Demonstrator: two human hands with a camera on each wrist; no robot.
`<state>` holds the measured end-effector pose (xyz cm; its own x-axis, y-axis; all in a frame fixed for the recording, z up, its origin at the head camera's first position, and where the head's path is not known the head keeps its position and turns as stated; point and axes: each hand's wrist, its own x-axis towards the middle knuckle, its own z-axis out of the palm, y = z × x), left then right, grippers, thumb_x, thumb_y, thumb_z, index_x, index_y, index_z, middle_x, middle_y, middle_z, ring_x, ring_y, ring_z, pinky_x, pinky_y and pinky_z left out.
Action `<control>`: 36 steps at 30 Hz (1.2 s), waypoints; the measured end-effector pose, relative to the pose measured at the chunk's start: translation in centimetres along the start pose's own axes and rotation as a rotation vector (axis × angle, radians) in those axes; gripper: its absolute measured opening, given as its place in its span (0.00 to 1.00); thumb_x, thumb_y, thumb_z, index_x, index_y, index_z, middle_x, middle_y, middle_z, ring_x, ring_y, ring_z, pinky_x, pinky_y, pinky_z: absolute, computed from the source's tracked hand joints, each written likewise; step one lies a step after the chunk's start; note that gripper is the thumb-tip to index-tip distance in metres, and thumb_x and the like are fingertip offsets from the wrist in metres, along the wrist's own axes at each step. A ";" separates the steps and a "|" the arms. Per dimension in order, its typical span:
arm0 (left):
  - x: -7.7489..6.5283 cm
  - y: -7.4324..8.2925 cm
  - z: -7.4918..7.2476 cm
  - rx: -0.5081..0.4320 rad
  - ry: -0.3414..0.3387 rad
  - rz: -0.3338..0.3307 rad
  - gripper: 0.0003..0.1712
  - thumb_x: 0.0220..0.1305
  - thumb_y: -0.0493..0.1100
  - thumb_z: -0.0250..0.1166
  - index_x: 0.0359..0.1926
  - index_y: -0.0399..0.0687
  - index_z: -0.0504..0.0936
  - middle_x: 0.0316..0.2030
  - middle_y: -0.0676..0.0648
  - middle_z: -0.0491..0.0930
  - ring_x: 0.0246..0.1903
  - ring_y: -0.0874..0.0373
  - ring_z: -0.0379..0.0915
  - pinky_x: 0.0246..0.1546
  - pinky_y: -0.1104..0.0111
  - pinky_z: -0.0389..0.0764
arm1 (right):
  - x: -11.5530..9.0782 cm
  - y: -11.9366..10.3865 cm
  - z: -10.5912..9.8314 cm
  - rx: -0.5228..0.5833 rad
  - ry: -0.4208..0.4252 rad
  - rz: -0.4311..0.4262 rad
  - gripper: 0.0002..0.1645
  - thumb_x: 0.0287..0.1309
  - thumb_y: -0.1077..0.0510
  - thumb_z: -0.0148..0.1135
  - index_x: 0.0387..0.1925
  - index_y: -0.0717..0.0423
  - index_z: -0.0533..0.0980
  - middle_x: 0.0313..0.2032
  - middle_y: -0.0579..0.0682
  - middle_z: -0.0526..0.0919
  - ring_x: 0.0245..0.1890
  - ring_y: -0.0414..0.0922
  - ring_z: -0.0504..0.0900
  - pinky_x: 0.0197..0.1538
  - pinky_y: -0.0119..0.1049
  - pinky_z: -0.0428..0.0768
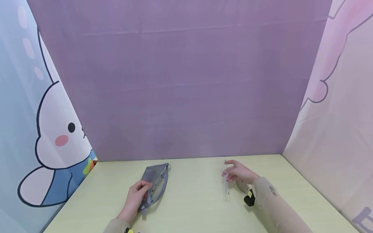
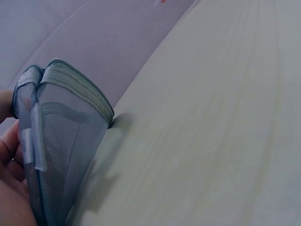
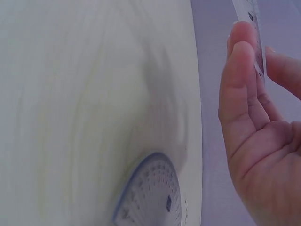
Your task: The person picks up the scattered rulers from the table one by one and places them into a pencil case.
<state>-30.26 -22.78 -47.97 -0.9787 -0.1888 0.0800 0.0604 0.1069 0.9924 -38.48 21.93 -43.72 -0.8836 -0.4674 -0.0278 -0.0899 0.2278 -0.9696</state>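
On the left of the table, my left hand (image 1: 136,197) grips the edge of a grey mesh zip pouch (image 1: 154,173). The pouch's zipped mouth gapes along its right side, and its sheer wall (image 2: 70,136) shows in the left wrist view. Over the right part of the table, my right hand (image 1: 239,171) pinches a clear ruler (image 1: 226,186) between thumb and fingers. Black marks show on the ruler (image 3: 251,19) in the right wrist view. Below that hand lies a clear protractor (image 3: 153,193) with a blue rim, cut off by the frame's lower edge.
The pale wood-look table (image 1: 192,200) ends at a purple backdrop (image 1: 186,97). Printed cloths hang at both sides, a blue one with a cartoon figure (image 1: 62,129) on the left and a pink one (image 1: 335,145) on the right.
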 end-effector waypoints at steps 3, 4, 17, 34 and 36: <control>0.0 0.0 0.0 -0.004 -0.001 -0.003 0.11 0.61 0.42 0.66 0.38 0.38 0.81 0.23 0.51 0.72 0.23 0.59 0.66 0.25 0.70 0.71 | 0.2 -0.1 0.2 0.009 0.000 -0.001 0.39 0.66 0.62 0.55 0.68 0.72 0.46 0.42 0.60 0.81 0.32 0.45 0.80 0.41 0.39 0.80; 0.0 0.0 0.0 -0.003 -0.001 -0.002 0.11 0.61 0.42 0.66 0.38 0.38 0.81 0.24 0.51 0.72 0.23 0.59 0.66 0.26 0.70 0.71 | 0.3 -0.2 0.3 0.015 0.003 0.001 0.38 0.66 0.62 0.55 0.68 0.73 0.48 0.42 0.61 0.81 0.32 0.45 0.80 0.40 0.38 0.80; 0.4 -0.4 0.4 -0.009 -0.005 -0.008 0.11 0.60 0.43 0.66 0.38 0.38 0.81 0.26 0.48 0.74 0.24 0.59 0.67 0.27 0.70 0.72 | 1.6 -0.4 2.0 0.056 0.056 0.028 0.32 0.66 0.60 0.57 0.63 0.73 0.59 0.41 0.58 0.77 0.30 0.43 0.80 0.36 0.36 0.82; 0.1 -0.2 0.2 -0.010 0.010 -0.005 0.09 0.61 0.42 0.66 0.37 0.38 0.81 0.24 0.50 0.72 0.23 0.59 0.66 0.25 0.70 0.71 | 3.7 -1.6 6.0 0.127 -0.005 0.010 0.31 0.65 0.61 0.57 0.63 0.73 0.60 0.36 0.54 0.77 0.28 0.42 0.80 0.36 0.36 0.81; 0.1 -0.1 0.2 -0.010 0.009 -0.002 0.10 0.61 0.42 0.66 0.37 0.38 0.81 0.24 0.50 0.73 0.23 0.59 0.66 0.25 0.70 0.71 | 3.9 -1.6 6.4 0.131 -0.016 0.007 0.30 0.65 0.61 0.57 0.63 0.73 0.60 0.35 0.54 0.77 0.28 0.42 0.81 0.36 0.36 0.81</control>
<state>-30.40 -22.63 -48.11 -0.9771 -0.1974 0.0791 0.0609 0.0970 0.9934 -38.86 14.27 -43.86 -0.8766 -0.4797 -0.0371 -0.0227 0.1183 -0.9927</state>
